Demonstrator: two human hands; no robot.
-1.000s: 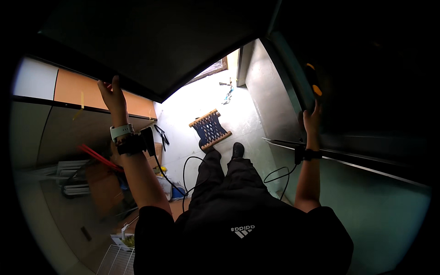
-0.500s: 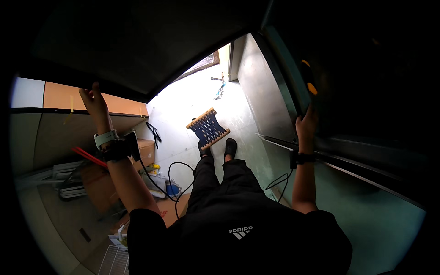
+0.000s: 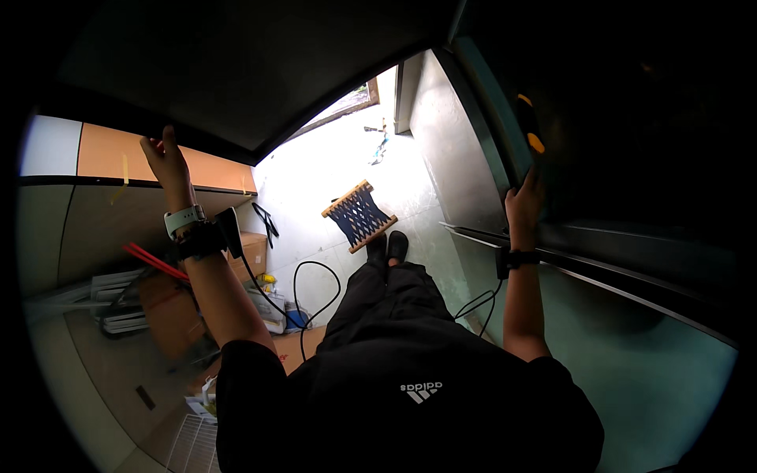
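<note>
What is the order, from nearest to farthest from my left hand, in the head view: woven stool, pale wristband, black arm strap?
1. Pale wristband, just below the left hand.
2. Black arm strap, directly below the wristband.
3. Woven stool, on the floor, well to the right.

Have a stool (image 3: 359, 216) on the floor (image 3: 303, 193) just before the shoes (image 3: 397, 246). See a front panel (image 3: 236, 79) ahead to the left, with the left hand (image 3: 168, 158) up at its near edge. Have the right hand (image 3: 523, 206) over at a side frame (image 3: 495, 110) on the right. Find a cardboard box (image 3: 251, 254) left of the legs (image 3: 367, 303), a cable (image 3: 340, 282) looped between, rods (image 3: 154, 262) left of the left arm (image 3: 221, 296), plus a wire rack (image 3: 192, 445) way down left, beside the body.
</note>
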